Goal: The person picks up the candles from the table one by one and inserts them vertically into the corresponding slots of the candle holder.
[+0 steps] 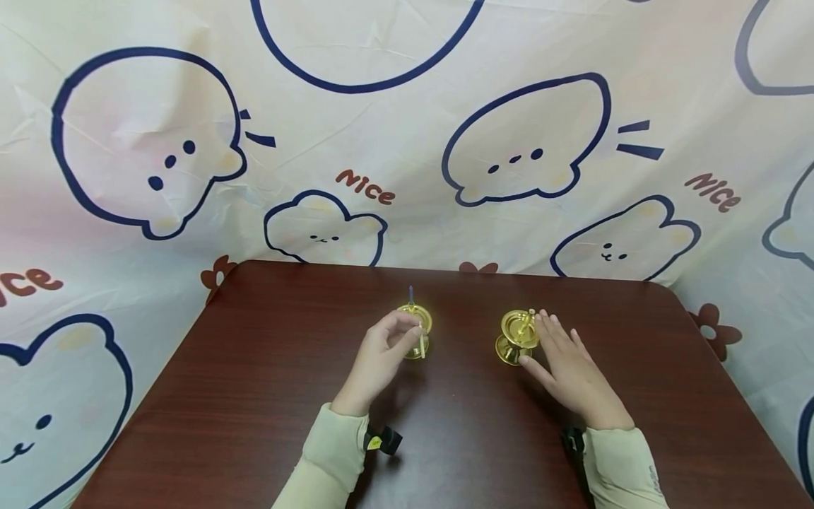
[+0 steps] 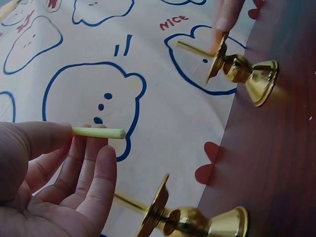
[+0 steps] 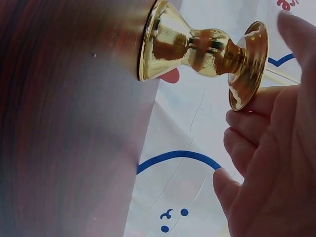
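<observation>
My left hand (image 1: 384, 357) pinches a slim pale yellow candle (image 2: 100, 133) between thumb and fingertips. In the head view it overlaps the left brass candle holder (image 1: 425, 309), which stands upright behind the fingers and is partly hidden by them. From this holder's dish a thin stem (image 1: 410, 295) points up. To the right stands a second brass candle holder (image 3: 210, 53), with a flared foot, a round dish and a stem. My right hand (image 1: 569, 371) lies along its right side, fingers mostly straight, fingertips right at the dish rim and thumb near the foot.
Both holders stand on a dark red-brown wooden table (image 1: 273, 367), toward its far side. A white cloth (image 1: 407, 141) printed with blue cartoon outlines hangs behind the far edge and at both sides. A black wrist camera (image 1: 384, 440) sits by the left cuff.
</observation>
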Tool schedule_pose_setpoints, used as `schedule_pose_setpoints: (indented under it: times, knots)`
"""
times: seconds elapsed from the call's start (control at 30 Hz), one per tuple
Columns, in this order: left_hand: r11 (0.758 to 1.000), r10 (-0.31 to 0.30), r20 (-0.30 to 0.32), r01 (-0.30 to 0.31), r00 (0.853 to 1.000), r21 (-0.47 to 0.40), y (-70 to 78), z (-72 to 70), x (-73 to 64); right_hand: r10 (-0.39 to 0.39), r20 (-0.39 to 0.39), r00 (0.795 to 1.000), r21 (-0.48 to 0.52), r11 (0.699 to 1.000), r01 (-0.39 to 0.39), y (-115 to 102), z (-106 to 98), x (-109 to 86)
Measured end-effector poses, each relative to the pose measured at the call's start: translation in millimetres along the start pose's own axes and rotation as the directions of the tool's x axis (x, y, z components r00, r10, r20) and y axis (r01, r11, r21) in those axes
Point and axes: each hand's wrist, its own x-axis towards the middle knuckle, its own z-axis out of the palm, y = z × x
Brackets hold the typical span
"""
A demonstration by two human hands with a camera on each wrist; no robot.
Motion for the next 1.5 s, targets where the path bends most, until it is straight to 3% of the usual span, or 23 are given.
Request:
schedule_pose_setpoints:
  times: [0.23, 0.6, 0.77, 1.23, 1.5]
  knots:
    - [0.999, -0.032, 0.043, 0.033, 0.999, -0.014, -2.1, 11.8, 0.7, -0.008, 0.001, 1.0, 0.019, 1.0, 0.008, 2, -1, -2.0]
    - [0.999, 0.003, 0.017, -0.004, 1.0, 0.033, -10.6, 31.7, 0.5, -0.05, -0.027, 0.998, 0.027, 0.998, 0.051, 0, 5, 1.9]
    - [0.999, 0.047, 0.005, -0.047, 0.999, 0.019, -11.8, 39.8, 7.3, -0.045, -0.021, 0.999, 0.03, 0.998, 0.046, 0, 5, 3.2]
    - [0.998, 0.065, -0.032, -0.065, 0.997, -0.014, -7.4, 64.6, 26.6, -0.02, -0.017, 1.0, 0.028, 0.999, 0.02, 0, 2, 1.0]
    - [0.996, 0.086, -0.042, -0.086, 0.995, 0.012, -4.4, 77.7, 38.0, -0.02, -0.028, 0.999, 0.012, 1.0, 0.02, 2, 0, -0.6]
